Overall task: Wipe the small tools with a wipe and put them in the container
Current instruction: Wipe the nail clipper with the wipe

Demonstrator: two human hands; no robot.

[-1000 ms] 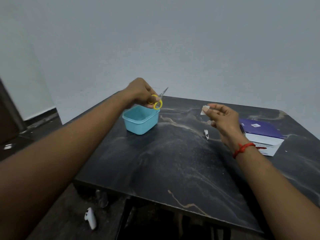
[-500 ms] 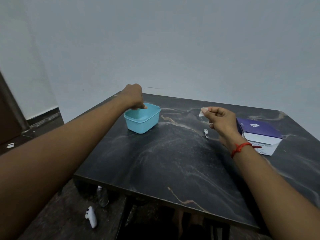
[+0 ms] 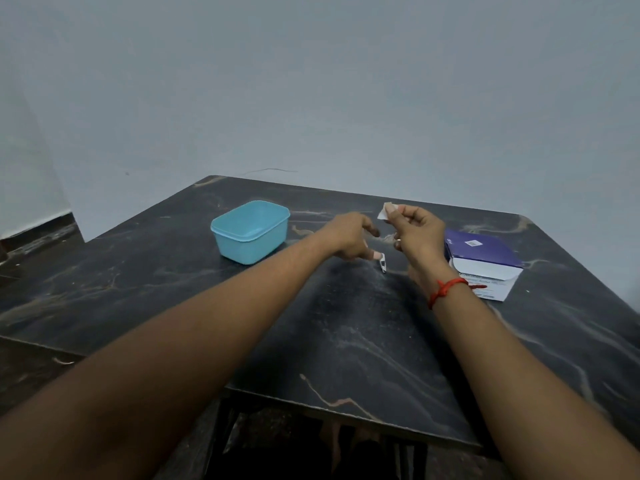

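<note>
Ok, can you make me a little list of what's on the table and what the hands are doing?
left hand: open, fingertips at the small metal tool on the table
right hand: pinches a white wipe, raised
container: light blue, left of the hands
box: purple and white, right of the hands

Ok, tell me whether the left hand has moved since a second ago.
Yes. The left hand left the blue container and went right, to the small metal tool.
</note>
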